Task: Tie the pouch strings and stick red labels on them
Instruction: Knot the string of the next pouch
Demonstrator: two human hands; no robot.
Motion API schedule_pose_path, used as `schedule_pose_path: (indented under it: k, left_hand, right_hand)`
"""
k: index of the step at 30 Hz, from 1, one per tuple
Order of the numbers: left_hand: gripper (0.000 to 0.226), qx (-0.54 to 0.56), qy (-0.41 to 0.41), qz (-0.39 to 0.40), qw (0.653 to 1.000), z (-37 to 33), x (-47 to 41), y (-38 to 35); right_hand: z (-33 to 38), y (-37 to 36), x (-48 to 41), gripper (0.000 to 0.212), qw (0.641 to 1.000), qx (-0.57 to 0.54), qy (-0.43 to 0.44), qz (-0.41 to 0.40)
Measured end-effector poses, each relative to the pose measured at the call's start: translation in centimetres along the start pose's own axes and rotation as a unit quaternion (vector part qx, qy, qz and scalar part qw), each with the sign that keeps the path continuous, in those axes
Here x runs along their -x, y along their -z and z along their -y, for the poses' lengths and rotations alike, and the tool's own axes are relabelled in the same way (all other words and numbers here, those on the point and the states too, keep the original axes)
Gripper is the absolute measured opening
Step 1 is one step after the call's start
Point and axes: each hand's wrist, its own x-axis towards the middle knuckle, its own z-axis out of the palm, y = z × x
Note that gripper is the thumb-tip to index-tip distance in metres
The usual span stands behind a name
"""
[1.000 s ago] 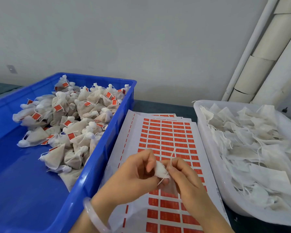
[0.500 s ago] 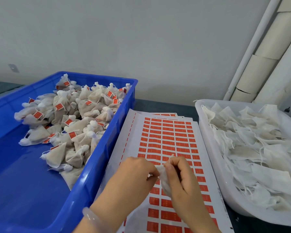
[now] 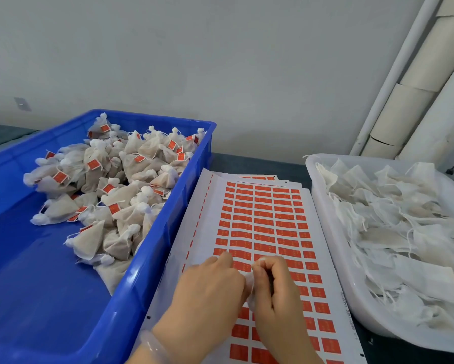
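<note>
A small white pouch (image 3: 250,287) is pinched between my left hand (image 3: 210,287) and my right hand (image 3: 275,287), low in the middle of the view; only a sliver of its cloth shows between the fingers. Both hands hover over a white sheet of red labels (image 3: 262,219) lying flat on the table. The fingers of both hands are curled round the pouch's neck and string.
A blue crate (image 3: 152,258) on the left holds several tied pouches with red labels (image 3: 110,195). A white tub (image 3: 333,258) on the right is full of untied white pouches (image 3: 404,232). White pipes (image 3: 393,88) run up the wall at the back right.
My hands have drawn closer together and lower over the label sheet, and the pouch is now mostly hidden between the fingers. The view has tilted slightly.
</note>
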Motion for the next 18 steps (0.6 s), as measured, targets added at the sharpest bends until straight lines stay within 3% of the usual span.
schedule_pose_path:
  k: [8,10,12,14,16,17,18]
  left_hand:
    - [0.026,-0.033,0.03,0.093,0.995,-0.2,-0.4,0.1]
    - [0.012,-0.029,0.037,0.085,0.995,-0.3,-0.3,-0.1]
    - [0.014,0.004,0.051,0.048,0.998,-0.2,-0.2,-0.6]
    - [0.009,0.072,0.044,0.031,0.996,-0.2,-0.3,-1.2]
    - [0.015,0.225,0.062,0.048,0.971,-0.5,-0.5,-1.4]
    - [0.021,0.345,0.088,0.057,0.933,-0.6,-0.5,-1.4]
    - [0.027,0.47,0.119,0.059,0.872,-0.7,-0.5,-1.4]
  right_hand:
    - [-0.8,-0.9,0.5,0.025,0.998,0.032,0.024,-0.039]
    - [-0.8,-0.9,0.5,0.017,0.998,0.025,0.03,-0.052]
    - [-0.8,-0.7,0.5,0.016,0.998,0.018,0.034,-0.056]
    - [-0.7,-0.6,0.4,0.019,0.997,0.031,0.048,-0.059]
    - [-0.4,-0.4,0.3,0.014,0.996,0.036,0.058,-0.06]
    - [-0.3,-0.2,0.2,0.014,0.996,0.034,0.061,-0.063]
    - [-0.2,-0.1,0.2,0.014,0.996,0.028,0.062,-0.066]
